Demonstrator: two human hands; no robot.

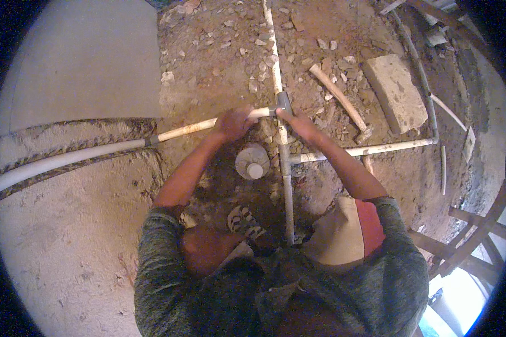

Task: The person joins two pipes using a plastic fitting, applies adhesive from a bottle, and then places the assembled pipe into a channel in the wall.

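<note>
My left hand [234,123] is wrapped round a white plastic pipe [186,130] that runs in from the left. Its right end meets a grey tee fitting [284,102] set in a long white pipe [272,50] lying away from me. With its fingers closed, my right hand [298,124] grips the tee fitting at that joint. Below my left hand stands a clear plastic bottle [252,162] with a pale cap. Closer to me, a second grey tee [285,159] joins the long pipe to a white branch pipe [376,148] on the right.
A wooden-handled hammer [340,98] and a pale stone block [395,92] lie on the rubble-strewn dirt at right. A wider grey-white pipe [67,161] sits in a groove in the left wall. Wooden beams [478,224] stand at far right.
</note>
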